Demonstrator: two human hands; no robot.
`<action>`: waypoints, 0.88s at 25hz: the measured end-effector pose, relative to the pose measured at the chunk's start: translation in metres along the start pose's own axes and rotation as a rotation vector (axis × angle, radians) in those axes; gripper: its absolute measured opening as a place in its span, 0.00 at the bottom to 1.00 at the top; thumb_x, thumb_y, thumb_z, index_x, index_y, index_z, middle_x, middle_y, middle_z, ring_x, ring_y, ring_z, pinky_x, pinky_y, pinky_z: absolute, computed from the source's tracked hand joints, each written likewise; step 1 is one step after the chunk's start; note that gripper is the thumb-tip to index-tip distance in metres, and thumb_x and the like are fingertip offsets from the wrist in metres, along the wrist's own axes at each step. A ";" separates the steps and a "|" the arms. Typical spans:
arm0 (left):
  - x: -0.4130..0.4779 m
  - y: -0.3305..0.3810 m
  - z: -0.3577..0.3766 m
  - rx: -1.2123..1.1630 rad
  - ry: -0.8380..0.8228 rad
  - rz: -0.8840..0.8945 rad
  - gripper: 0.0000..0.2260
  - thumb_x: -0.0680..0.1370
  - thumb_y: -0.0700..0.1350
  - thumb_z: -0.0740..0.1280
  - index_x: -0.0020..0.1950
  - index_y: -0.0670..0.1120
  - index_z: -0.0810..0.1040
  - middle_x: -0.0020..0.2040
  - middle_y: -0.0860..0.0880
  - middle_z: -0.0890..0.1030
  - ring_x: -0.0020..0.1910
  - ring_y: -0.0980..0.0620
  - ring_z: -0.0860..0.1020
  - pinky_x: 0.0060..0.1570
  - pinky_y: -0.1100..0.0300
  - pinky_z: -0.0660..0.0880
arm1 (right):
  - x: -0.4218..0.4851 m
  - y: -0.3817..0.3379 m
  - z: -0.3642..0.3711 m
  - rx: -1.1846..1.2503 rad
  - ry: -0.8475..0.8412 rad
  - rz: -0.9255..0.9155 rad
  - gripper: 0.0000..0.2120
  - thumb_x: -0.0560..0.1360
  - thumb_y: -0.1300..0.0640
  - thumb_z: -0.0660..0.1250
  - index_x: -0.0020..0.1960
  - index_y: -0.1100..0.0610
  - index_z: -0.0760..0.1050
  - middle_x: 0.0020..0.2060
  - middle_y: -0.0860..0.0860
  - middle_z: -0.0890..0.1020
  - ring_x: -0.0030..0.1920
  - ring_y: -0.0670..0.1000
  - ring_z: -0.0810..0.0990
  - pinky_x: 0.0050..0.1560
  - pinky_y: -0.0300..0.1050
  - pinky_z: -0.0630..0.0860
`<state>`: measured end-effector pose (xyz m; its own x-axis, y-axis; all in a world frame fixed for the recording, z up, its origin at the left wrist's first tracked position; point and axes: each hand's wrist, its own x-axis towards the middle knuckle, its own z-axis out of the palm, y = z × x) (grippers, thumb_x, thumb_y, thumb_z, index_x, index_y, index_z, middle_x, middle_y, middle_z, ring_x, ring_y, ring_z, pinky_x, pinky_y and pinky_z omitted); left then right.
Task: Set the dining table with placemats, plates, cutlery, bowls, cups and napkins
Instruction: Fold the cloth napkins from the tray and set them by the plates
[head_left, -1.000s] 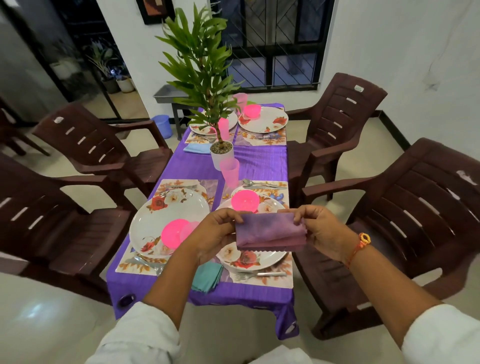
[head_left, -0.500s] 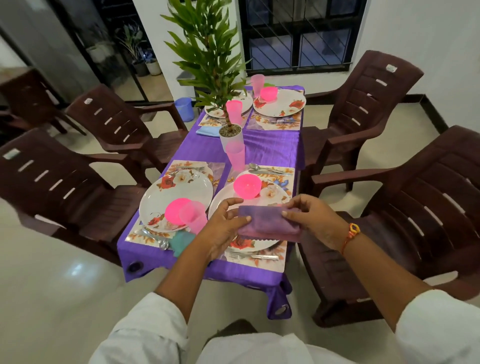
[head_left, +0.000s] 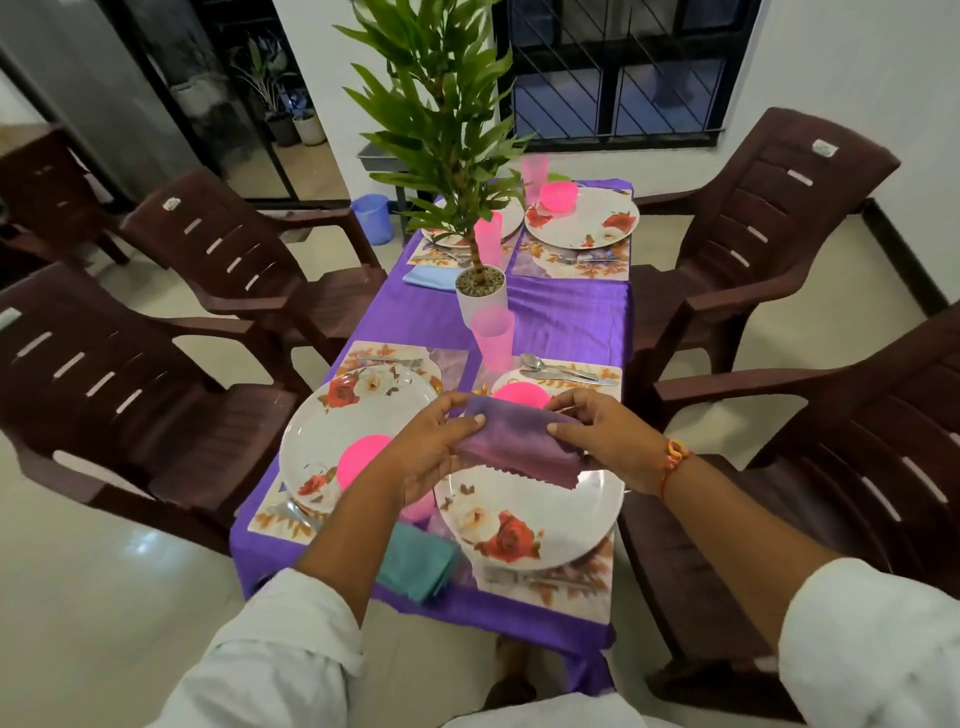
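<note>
Both hands hold a folded purple napkin (head_left: 517, 444) above the near right floral plate (head_left: 540, 519). My left hand (head_left: 434, 452) grips its left end, my right hand (head_left: 602, 441) its right end. A pink bowl (head_left: 521, 396) shows just behind the napkin. The near left plate (head_left: 343, 415) carries another pink bowl (head_left: 361, 460), partly hidden by my left arm. A teal napkin (head_left: 421, 564) lies between the two near placemats. A spoon and knife (head_left: 563, 370) lie beyond the right plate, and a fork (head_left: 540, 579) lies below it. A pink cup (head_left: 493, 340) stands mid-table.
A potted plant (head_left: 480, 288) stands at the centre of the purple tablecloth (head_left: 566, 317). Two far settings have plates (head_left: 582, 218), a pink bowl (head_left: 558, 196), pink cups and a blue napkin (head_left: 428, 278). Brown plastic chairs (head_left: 753, 228) flank both sides. A blue bucket (head_left: 371, 218) sits on the floor.
The view has closed in on the table's near end. Both hands keep the purple napkin, which now hangs lower over the near right plate.
</note>
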<state>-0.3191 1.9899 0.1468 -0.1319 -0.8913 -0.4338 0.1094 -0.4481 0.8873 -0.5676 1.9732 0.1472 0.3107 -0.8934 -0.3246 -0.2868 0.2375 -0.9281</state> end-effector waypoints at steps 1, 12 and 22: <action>0.014 0.007 -0.010 0.000 -0.001 -0.015 0.14 0.80 0.39 0.69 0.65 0.40 0.77 0.60 0.39 0.82 0.57 0.42 0.83 0.52 0.52 0.82 | 0.014 -0.005 0.004 -0.017 0.025 -0.012 0.08 0.80 0.61 0.69 0.59 0.55 0.77 0.48 0.54 0.84 0.44 0.48 0.82 0.38 0.40 0.80; 0.175 0.050 -0.109 -0.076 0.098 -0.183 0.08 0.78 0.40 0.62 0.52 0.39 0.80 0.42 0.40 0.83 0.38 0.50 0.82 0.37 0.57 0.81 | 0.187 -0.024 0.029 -0.226 0.325 0.106 0.23 0.74 0.54 0.75 0.65 0.55 0.72 0.56 0.52 0.80 0.54 0.54 0.80 0.58 0.52 0.78; 0.230 0.035 -0.124 -0.151 0.162 -0.304 0.11 0.79 0.38 0.59 0.57 0.39 0.78 0.48 0.37 0.81 0.52 0.38 0.81 0.50 0.42 0.81 | 0.247 -0.030 0.026 -0.495 0.305 0.060 0.41 0.69 0.45 0.79 0.74 0.55 0.64 0.70 0.58 0.70 0.67 0.58 0.72 0.60 0.48 0.70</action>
<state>-0.2234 1.7604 0.0588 -0.0247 -0.7103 -0.7034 0.2349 -0.6881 0.6866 -0.4588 1.7552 0.0902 0.0266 -0.9708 -0.2384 -0.7082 0.1500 -0.6899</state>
